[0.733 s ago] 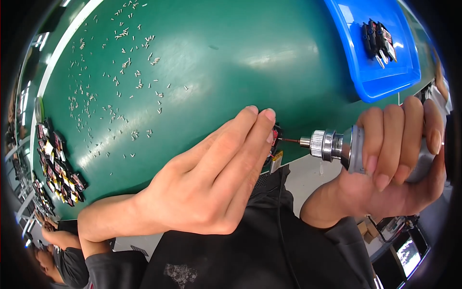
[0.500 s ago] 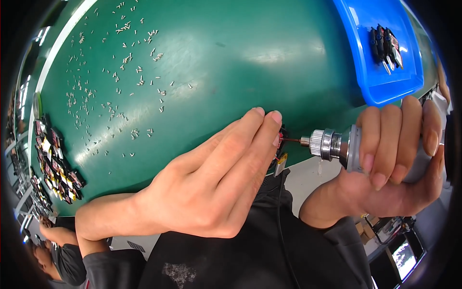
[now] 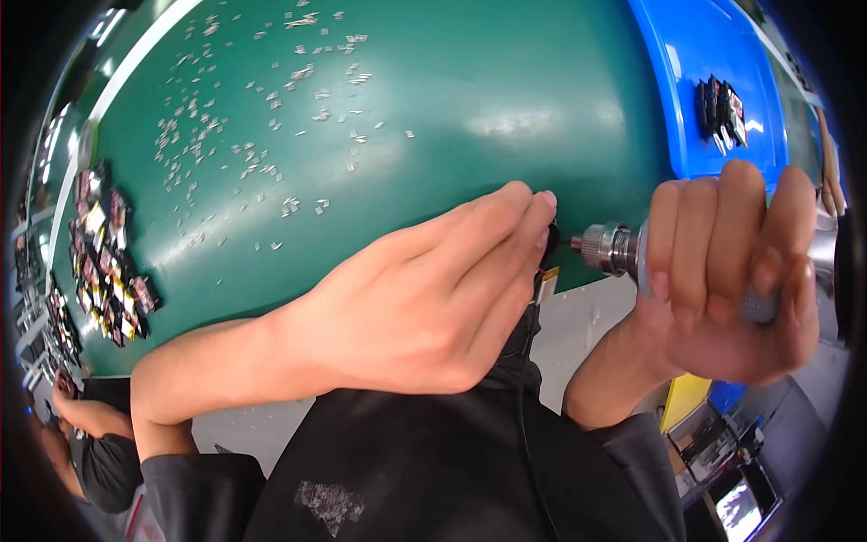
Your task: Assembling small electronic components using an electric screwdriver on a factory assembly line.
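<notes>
The green table [image 3: 470, 81] is before me. My left hand [image 3: 424, 307] pinches a small black part [image 3: 549, 248]; my right hand [image 3: 731, 271] grips the driver [image 3: 614, 248]. If the tip slips, I think it can hurt my fingers.

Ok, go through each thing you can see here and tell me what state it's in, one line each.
Left hand: pinching a small dark part at the fingertips.
Right hand: fist closed round a power screwdriver, tip against the part.
Blue tray: holds a few dark parts.
Green mat: strewn with tiny pale bits.
</notes>
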Action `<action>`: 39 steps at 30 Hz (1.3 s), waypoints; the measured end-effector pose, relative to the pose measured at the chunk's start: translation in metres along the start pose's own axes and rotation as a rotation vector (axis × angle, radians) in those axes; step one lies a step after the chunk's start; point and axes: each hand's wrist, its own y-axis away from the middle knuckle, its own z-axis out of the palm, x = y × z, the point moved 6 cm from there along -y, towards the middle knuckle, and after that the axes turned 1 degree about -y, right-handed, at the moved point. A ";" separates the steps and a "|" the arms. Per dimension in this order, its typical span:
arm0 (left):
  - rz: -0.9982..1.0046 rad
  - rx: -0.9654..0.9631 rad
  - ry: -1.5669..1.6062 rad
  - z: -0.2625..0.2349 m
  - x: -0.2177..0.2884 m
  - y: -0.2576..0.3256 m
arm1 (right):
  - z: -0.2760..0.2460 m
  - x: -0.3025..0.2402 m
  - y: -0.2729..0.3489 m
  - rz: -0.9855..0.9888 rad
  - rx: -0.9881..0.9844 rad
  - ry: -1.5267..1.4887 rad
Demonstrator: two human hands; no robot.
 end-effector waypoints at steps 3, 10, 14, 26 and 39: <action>-0.019 -0.165 -0.059 -0.011 0.005 0.002 | 0.010 0.006 -0.006 0.026 -0.034 -0.032; -0.043 0.034 -0.254 -0.039 0.014 0.020 | -0.010 -0.009 -0.002 -0.131 -0.043 -0.261; -0.363 0.058 -0.200 -0.110 -0.016 0.074 | -0.009 0.001 0.002 -0.131 -0.053 -0.472; -0.856 0.105 -0.742 -0.192 -0.076 0.152 | 0.004 0.054 0.035 0.054 0.158 -0.586; -0.582 -0.099 -0.596 -0.141 -0.117 0.112 | 0.008 0.056 0.030 0.111 0.100 -0.662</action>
